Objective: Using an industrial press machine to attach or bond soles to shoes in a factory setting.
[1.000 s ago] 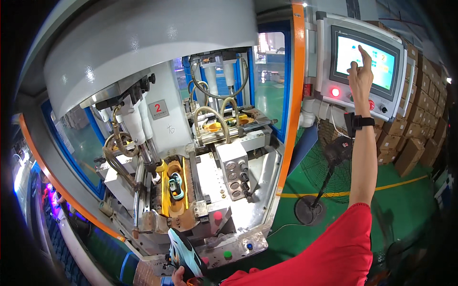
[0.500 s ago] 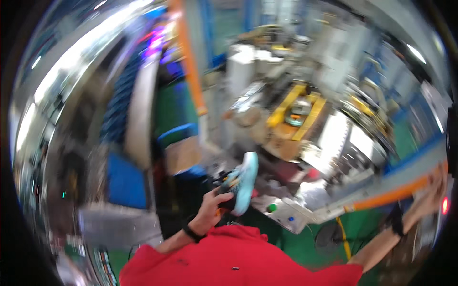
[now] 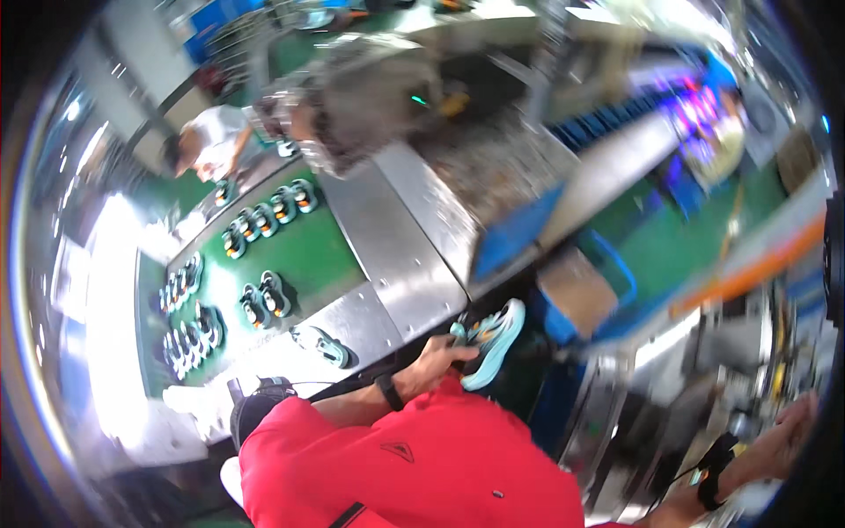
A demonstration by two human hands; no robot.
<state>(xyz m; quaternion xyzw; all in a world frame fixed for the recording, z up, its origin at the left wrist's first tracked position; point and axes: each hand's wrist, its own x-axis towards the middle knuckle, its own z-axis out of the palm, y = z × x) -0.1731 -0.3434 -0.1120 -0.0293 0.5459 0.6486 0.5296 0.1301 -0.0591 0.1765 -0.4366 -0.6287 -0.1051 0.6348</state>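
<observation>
The left hand (image 3: 437, 361) holds a pale-blue and black sneaker (image 3: 495, 341) in front of the red shirt (image 3: 414, 458), its grip clamped on the dark upper. The sneaker is tilted, with its pale-blue sole turned away from the palm, and it appears just beside the near edge of the metal desk (image 3: 354, 322). A black wristband (image 3: 388, 392) circles the left wrist.

The right hand (image 3: 789, 433) is well apart from the left, out at the dark right rim. It is blurred and partly cut off, so I cannot tell whether its grip is apart or together, or whether it touches anything. A dark band (image 3: 709, 486) sits on that wrist, and blurred machinery (image 3: 669, 422) lies near it, below an orange frame bar (image 3: 748, 261).

On the desk, a single sneaker (image 3: 326, 346) lies on the metal border nearest the left forearm. Beyond it, on the green surface (image 3: 310, 255), stand a pair of sneakers (image 3: 264, 301), a row of sneakers (image 3: 268, 216) farther off, and two clusters toward the left. Across the desk, a co-worker (image 3: 213, 141) in a pale top leans over another shoe (image 3: 224, 192). A brown panel (image 3: 576, 290) in a blue frame lies past the held sneaker.
</observation>
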